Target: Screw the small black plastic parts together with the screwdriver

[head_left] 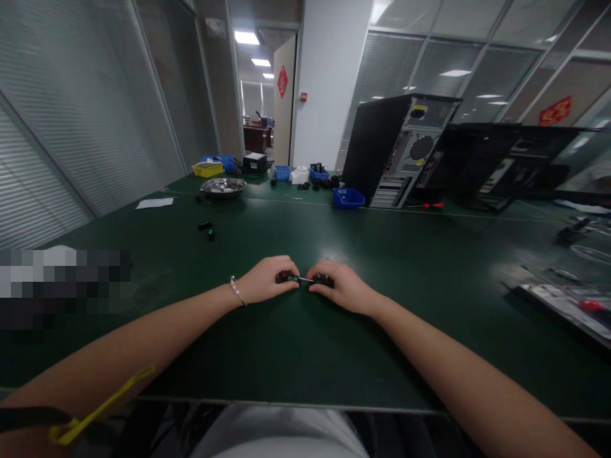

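Both hands are close together over the middle of the green table, fingertips pinched. My left hand (273,278), with a bracelet at the wrist, grips a small black part with a green patch (291,278). My right hand (346,286) is closed round the dark handle of what looks like a small screwdriver (307,280). Its thin metal shaft points left to the black part; whether the tip touches it I cannot tell. Further back on the left lie two similar small black pieces (205,226), one with a green end.
A metal bowl (223,187) and a white paper (154,203) lie at the back left. A blue bin (348,198) stands by a black computer tower (382,146). At the right are an opened device (563,305) and cables. The green tabletop (305,356) ends near my lap.
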### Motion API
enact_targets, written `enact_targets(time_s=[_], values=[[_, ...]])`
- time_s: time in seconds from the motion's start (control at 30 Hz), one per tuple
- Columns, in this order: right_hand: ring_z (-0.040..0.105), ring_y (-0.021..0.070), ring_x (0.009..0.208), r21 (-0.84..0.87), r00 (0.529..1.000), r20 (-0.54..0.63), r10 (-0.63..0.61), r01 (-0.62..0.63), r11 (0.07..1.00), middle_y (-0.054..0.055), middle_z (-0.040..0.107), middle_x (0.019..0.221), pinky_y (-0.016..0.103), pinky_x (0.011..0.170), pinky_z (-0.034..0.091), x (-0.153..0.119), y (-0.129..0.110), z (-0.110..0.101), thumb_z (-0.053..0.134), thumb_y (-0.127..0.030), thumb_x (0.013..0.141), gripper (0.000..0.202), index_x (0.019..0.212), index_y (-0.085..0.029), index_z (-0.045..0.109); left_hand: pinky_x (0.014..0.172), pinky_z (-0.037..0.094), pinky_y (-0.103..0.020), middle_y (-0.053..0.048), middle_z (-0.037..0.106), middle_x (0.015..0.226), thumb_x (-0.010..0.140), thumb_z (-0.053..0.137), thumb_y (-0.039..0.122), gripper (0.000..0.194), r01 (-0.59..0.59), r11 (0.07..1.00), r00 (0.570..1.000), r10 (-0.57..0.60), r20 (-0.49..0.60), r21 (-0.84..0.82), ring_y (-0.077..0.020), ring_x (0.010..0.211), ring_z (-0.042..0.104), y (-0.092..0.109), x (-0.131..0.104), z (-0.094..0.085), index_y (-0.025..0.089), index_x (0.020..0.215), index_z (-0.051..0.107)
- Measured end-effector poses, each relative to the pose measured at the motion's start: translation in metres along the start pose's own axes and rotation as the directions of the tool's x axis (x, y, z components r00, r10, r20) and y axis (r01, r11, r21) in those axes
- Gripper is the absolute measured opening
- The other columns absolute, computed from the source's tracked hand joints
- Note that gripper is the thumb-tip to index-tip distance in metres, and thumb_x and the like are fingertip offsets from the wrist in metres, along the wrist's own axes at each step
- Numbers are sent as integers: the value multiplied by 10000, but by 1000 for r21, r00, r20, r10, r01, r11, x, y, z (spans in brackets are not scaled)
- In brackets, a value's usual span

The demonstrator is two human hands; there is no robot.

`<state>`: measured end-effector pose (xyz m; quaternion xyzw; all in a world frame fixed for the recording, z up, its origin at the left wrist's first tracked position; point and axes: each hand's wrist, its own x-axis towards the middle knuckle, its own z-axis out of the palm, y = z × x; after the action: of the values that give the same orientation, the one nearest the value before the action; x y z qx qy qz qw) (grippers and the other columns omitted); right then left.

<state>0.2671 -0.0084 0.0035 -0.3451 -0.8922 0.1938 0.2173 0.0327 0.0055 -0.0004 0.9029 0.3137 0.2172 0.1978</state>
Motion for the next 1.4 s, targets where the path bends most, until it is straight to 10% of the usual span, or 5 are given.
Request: enact_targets(time_s=[1.4], values=[[590,185,856,17,998,41,-40,39,999,46,646,938,301,764,458,-2,8,-13,607,-309,882,181,1023,-206,654,653,397,-243,-32,563,905,883,583,367,227,-5,1000,1000,5,12,-11,-150,759,515,-5,9,5,174,993,632]])
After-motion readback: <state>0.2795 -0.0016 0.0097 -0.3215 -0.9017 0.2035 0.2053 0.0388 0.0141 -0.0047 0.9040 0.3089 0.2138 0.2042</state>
